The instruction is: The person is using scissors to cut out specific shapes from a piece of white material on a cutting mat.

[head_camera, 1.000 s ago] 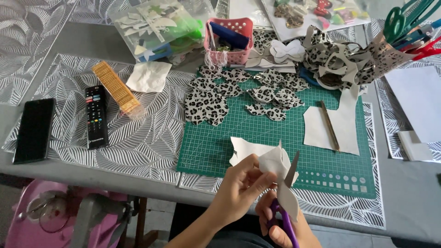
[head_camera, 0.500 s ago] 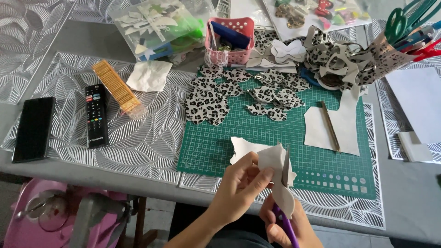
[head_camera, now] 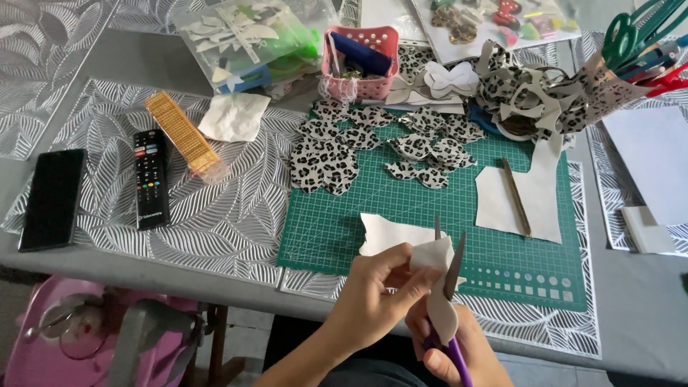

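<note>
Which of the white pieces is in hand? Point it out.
The small white piece pinched by the left hand, with the scissors in the right hand open around it. The other white pieces lie flat on the green mat.

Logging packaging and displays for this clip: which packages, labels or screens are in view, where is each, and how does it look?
Phone: far left on the table, flat black rectangle, screen dark.
Remote control: right of the phone, slim black bar with coloured buttons and a small label.
Clear plastic box: top centre-left, holding white and green pieces.
Pink basket: top centre, perforated walls.
Clear bag: top right, holding small coloured shapes.
</note>
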